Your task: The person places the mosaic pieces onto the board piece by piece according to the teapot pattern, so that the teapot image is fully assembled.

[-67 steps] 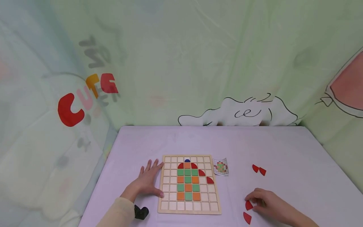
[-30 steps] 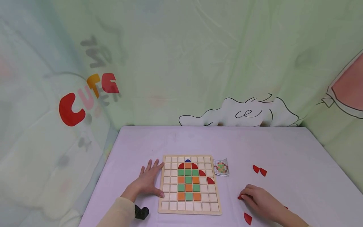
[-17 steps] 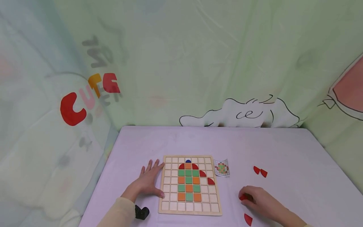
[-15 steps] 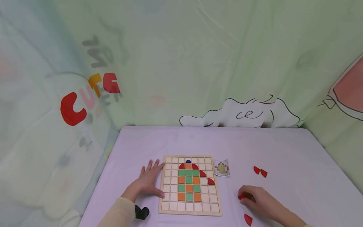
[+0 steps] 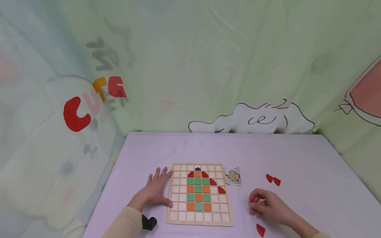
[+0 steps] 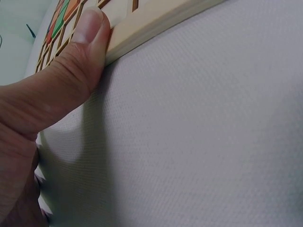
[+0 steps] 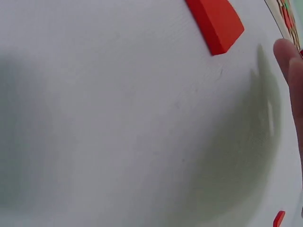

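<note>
My left hand (image 5: pixel 154 191) lies spread at the left edge of the wooden grid board (image 5: pixel 178 217), fingers straight. In the left wrist view its thumb (image 6: pixel 78 61) rests on the board's rim. Green and orange square tiles, several red quarter-circle tiles and a small blue piece (image 5: pixel 197 169) form a pattern on the board. Right of the board, my right hand (image 5: pixel 272 208) pinches a red quarter-circle tile (image 5: pixel 253 201), mostly covered by the fingers. Just below that hand another red quarter-circle tile (image 5: pixel 260 230) lies on the cloth; it shows large in the right wrist view.
A small paper card (image 5: pixel 232 176) printed with a coloured grid pattern lies against the board's right side. Farther right lie two red quarter-circle tiles (image 5: pixel 277 181) close together. A black object (image 5: pixel 148 222) sits beside the left forearm. Printed curtains stand behind the lilac-white tablecloth (image 5: pixel 160 145).
My right hand has picked up one red quarter-circle tile from the cloth, shifted a little left and tilted it up between the fingers. The left hand has stayed in place.
</note>
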